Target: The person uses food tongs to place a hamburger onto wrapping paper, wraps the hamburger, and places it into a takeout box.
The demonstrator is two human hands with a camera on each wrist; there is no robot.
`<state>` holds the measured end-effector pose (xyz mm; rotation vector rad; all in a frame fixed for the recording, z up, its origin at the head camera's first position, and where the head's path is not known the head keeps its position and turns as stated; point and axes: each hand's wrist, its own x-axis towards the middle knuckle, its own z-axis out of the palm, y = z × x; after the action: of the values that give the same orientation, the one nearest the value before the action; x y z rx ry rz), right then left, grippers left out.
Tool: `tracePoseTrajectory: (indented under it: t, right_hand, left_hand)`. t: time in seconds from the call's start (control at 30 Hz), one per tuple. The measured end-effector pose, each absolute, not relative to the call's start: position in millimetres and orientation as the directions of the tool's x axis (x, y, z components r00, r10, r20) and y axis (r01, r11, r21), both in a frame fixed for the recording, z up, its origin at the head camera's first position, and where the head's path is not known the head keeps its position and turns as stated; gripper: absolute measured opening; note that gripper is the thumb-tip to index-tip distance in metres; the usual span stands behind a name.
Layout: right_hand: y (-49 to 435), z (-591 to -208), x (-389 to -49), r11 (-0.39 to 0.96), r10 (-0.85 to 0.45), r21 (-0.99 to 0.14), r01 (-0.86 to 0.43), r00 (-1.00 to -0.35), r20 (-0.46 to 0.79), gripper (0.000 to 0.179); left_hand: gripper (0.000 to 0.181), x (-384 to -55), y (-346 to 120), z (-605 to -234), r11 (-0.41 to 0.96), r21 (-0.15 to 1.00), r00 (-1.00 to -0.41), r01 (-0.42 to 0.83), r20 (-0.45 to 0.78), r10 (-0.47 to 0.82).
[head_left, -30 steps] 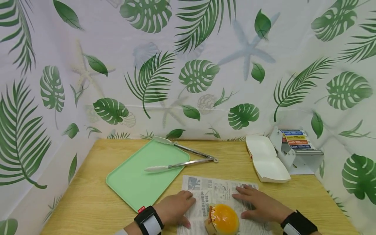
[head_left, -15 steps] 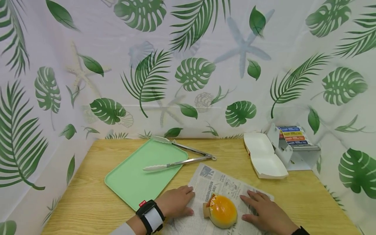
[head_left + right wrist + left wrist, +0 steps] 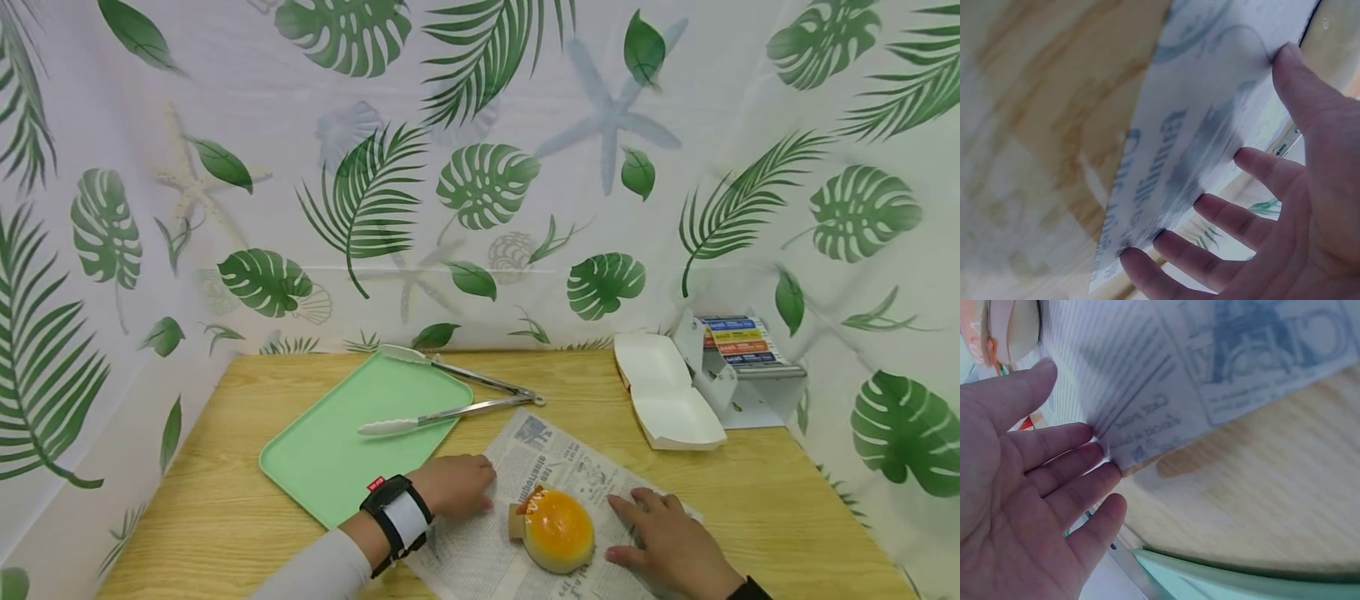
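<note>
A glossy orange-topped bun with a filling and white sauce lines along its left side rests on a sheet of newsprint paper, which lies diagonally on the table. My left hand touches the paper's left edge; in the left wrist view its fingers are extended, their tips at the paper's border. To the right of the bun, my right hand rests on the paper with its fingers spread. The right wrist view shows those fingertips along the sheet. Neither hand touches the bun.
On the left lies a green tray, with metal tongs spread across its right part. An unfolded white box stands at back right, beside a metal dispenser holding printed strips. A leaf-patterned curtain encloses the table.
The paper has turned clockwise and slid away from me, carrying the bun round with it. Both hands have stayed at its sides. The whole view has shifted slightly.
</note>
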<state>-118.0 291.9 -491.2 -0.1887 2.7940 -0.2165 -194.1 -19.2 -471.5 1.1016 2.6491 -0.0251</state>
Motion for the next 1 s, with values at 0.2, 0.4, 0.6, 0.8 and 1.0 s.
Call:
tracePoseTrajectory:
  t: [0.2, 0.4, 0.6, 0.8, 1.0]
  right_hand:
    - [294.9, -490.7, -116.2, 0.985, -0.131, -0.150, -0.088, -0.943, -0.306, 0.087]
    - [298.0, -490.9, -114.1, 0.983, -0.136, -0.159, -0.095, -0.951, -0.277, 0.083]
    - [293.4, -495.1, -114.0, 0.972, -0.156, -0.211, -0.101, -0.951, -0.267, 0.078]
    - [291.8, -502.3, -116.7, 0.973, -0.164, -0.208, -0.103, -0.938, -0.305, 0.081]
    - [305.2, -497.4, -116.7, 0.978, -0.153, -0.187, -0.096, -0.937, -0.314, 0.082]
  left_hand:
    - [0.021, -201.6, -14.5, -466.8, 0.676, 0.064, -0.647, 0.734, -0.238, 0.725]
    - [0.017, -221.9, -1.8, -456.5, 0.649, 0.123, -0.612, 0.751, -0.242, 0.753]
    - [0.018, -261.2, 23.3, -465.9, 0.697, 0.150, -0.680, 0.701, -0.155, 0.717]
    - [0.023, -268.0, 46.9, -472.2, 0.793, 0.062, -0.780, 0.606, -0.151, 0.608]
    - [0.021, -264.7, 65.8, -473.9, 0.789, 0.009, -0.788, 0.615, -0.049, 0.614]
